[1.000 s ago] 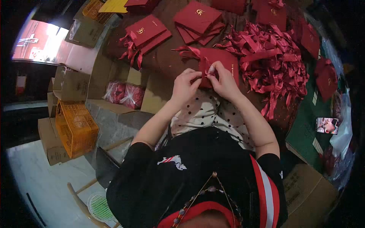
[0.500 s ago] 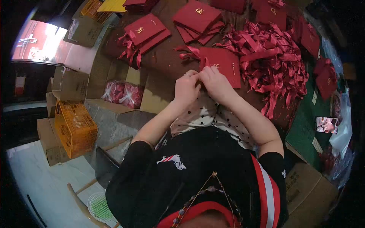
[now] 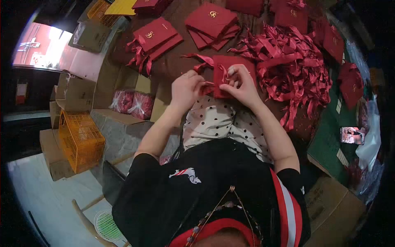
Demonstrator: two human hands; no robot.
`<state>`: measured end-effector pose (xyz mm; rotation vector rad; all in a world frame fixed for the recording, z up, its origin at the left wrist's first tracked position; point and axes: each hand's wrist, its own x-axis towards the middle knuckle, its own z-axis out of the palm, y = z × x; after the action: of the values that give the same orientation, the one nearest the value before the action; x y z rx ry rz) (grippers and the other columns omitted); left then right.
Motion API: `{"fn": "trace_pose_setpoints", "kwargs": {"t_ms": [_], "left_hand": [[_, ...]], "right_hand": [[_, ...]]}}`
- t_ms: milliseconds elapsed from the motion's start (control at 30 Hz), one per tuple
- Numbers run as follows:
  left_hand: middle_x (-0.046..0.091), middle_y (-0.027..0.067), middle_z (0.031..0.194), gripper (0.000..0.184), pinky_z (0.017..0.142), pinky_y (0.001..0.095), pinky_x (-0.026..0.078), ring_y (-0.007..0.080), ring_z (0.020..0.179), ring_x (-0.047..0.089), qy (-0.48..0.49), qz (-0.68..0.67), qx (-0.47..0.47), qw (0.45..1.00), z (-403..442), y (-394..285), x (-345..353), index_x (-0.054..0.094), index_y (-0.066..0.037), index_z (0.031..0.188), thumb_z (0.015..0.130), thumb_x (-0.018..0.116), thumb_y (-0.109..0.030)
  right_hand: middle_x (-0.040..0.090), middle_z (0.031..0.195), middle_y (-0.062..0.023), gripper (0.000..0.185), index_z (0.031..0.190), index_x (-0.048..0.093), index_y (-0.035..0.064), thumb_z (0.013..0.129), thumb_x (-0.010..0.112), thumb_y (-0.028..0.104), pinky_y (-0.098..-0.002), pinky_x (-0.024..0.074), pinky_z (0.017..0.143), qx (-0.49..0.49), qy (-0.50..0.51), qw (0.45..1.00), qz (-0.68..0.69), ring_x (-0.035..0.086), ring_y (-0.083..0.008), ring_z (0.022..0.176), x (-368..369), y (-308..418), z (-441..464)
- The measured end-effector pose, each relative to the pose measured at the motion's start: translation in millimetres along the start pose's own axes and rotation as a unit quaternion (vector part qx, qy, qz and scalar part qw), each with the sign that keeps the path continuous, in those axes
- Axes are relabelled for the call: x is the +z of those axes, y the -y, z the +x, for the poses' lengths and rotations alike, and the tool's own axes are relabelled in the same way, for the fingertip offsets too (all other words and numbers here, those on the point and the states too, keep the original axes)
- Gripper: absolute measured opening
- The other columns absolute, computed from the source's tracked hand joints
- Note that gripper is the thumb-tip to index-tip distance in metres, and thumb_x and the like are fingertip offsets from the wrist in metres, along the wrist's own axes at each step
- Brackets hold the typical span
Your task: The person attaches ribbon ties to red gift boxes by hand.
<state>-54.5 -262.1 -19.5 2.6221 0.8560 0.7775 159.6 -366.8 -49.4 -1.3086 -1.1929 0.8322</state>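
A dark red card pouch (image 3: 247, 64) lies at the table's near edge, with a red ribbon (image 3: 203, 60) trailing out to its left. My left hand (image 3: 186, 87) is closed on a ribbon end just left of the pouch. Over the pouch, my right hand (image 3: 242, 85) has its thumb and forefinger pinched near a ribbon loop; its fingertips are curled around ribbon. A large heap of loose red ribbons (image 3: 294, 66) lies right of the pouch. Behind are stacked red pouches with gold print (image 3: 212, 19) and another pair with ribbons (image 3: 158, 35).
Left of me are an open carton (image 3: 123, 116) with plastic-wrapped red bundles (image 3: 133, 103) and an orange crate (image 3: 82, 140). On the right, a phone (image 3: 352, 135) rests on a green surface (image 3: 325, 142) near clear plastic. A racket (image 3: 108, 225) lies at lower left.
My hands, together over the pouch half a second ago, have drawn apart. The left moved left with a ribbon end, and a ribbon loop now shows on the pouch between them.
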Motion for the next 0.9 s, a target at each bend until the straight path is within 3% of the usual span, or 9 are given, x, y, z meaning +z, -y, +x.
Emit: {"fn": "trace_pose_setpoints", "kwargs": {"t_ms": [67, 133, 233, 267, 400, 533, 667, 767, 900], "left_hand": [[0.066, 0.0096, 0.089, 0.010, 0.069, 0.0403, 0.052, 0.0319, 0.082, 0.066, -0.016, 0.035, -0.067, 0.997, -3, 29, -25, 0.070, -0.005, 0.087, 0.084, 0.074, -0.014], [0.065, 0.0088, 0.085, 0.012, 0.070, 0.0403, 0.052, 0.0317, 0.083, 0.066, -0.007, 0.053, -0.034, 0.998, -9, 37, -33, 0.070, -0.004, 0.086, 0.084, 0.074, -0.015], [0.060, 0.0155, 0.117, 0.033, 0.086, 0.0448, 0.052, 0.0358, 0.105, 0.061, 0.002, 0.058, -0.065, 0.996, -19, 26, -31, 0.065, -0.008, 0.119, 0.089, 0.073, -0.016], [0.048, 0.0183, 0.138, 0.056, 0.099, 0.0461, 0.047, 0.0384, 0.123, 0.052, 0.025, 0.032, -0.088, 0.995, -17, 20, -31, 0.052, -0.012, 0.140, 0.089, 0.074, -0.021], [0.039, 0.0167, 0.155, 0.075, 0.110, 0.0505, 0.039, 0.0426, 0.137, 0.040, 0.076, -0.036, 0.107, 0.991, -10, -32, -11, 0.043, -0.014, 0.151, 0.086, 0.076, -0.029], [0.054, 0.0112, 0.144, 0.063, 0.104, 0.0471, 0.046, 0.0370, 0.128, 0.053, 0.083, 0.059, 0.169, 0.980, -23, -15, 37, 0.059, -0.012, 0.137, 0.077, 0.075, -0.025], [0.068, 0.0058, 0.127, 0.040, 0.084, 0.0408, 0.058, 0.0320, 0.109, 0.068, -0.015, 0.029, 0.264, 0.964, -24, -4, 1, 0.071, -0.011, 0.117, 0.078, 0.067, -0.010], [0.074, 0.0085, 0.111, 0.029, 0.088, 0.0422, 0.060, 0.0312, 0.102, 0.072, -0.143, 0.013, 0.265, 0.953, -4, 26, -52, 0.074, -0.008, 0.107, 0.082, 0.062, 0.000], [0.072, 0.0108, 0.113, 0.026, 0.095, 0.0441, 0.056, 0.0318, 0.102, 0.070, -0.306, 0.161, 0.209, 0.915, 39, 65, -105, 0.073, -0.006, 0.112, 0.088, 0.065, 0.000]], "right_hand": [[0.048, 0.101, -0.0012, 0.047, 0.111, 0.052, 0.0059, 0.079, 0.085, 0.013, -0.0249, 0.0467, 0.062, -0.055, -0.014, 0.998, -0.033, 0.053, -0.0084, 0.072, 1, -3, 0], [0.049, 0.101, -0.0013, 0.042, 0.108, 0.053, 0.0064, 0.080, 0.084, 0.014, -0.0252, 0.0466, 0.062, -0.046, -0.022, 0.998, -0.047, 0.053, -0.0093, 0.071, 5, -1, -2], [0.051, 0.095, -0.0009, 0.035, 0.104, 0.056, 0.0059, 0.082, 0.081, 0.015, -0.0250, 0.0457, 0.062, -0.029, -0.024, 0.999, -0.036, 0.052, -0.0093, 0.071, 9, -3, -3], [0.052, 0.092, -0.0007, 0.031, 0.101, 0.057, 0.0057, 0.083, 0.080, 0.015, -0.0250, 0.0453, 0.063, -0.023, -0.030, 0.999, -0.034, 0.052, -0.0093, 0.071, 10, -3, -1], [0.057, 0.095, 0.0015, 0.024, 0.103, 0.057, 0.0056, 0.089, 0.075, 0.012, -0.0242, 0.0470, 0.070, 0.032, -0.067, 0.994, 0.079, 0.056, -0.0060, 0.082, 13, -3, -1], [0.057, 0.107, -0.0022, 0.016, 0.107, 0.054, 0.0029, 0.095, 0.062, -0.003, -0.0240, 0.0455, 0.089, -0.038, -0.086, 0.973, 0.212, 0.056, -0.0093, 0.099, 13, 6, -14], [0.056, 0.104, -0.0050, 0.016, 0.102, 0.051, 0.0038, 0.094, 0.059, -0.007, -0.0270, 0.0475, 0.085, -0.124, -0.109, 0.976, 0.142, 0.057, -0.0122, 0.094, -1, 33, -32], [0.056, 0.103, -0.0063, 0.016, 0.101, 0.051, 0.0042, 0.094, 0.058, -0.009, -0.0292, 0.0477, 0.083, -0.174, -0.123, 0.971, 0.105, 0.057, -0.0141, 0.092, -10, 33, -41], [0.057, 0.101, -0.0066, 0.016, 0.099, 0.052, 0.0040, 0.092, 0.062, -0.006, -0.0295, 0.0476, 0.084, -0.139, -0.141, 0.976, 0.093, 0.057, -0.0149, 0.090, -6, 31, -47]]}}
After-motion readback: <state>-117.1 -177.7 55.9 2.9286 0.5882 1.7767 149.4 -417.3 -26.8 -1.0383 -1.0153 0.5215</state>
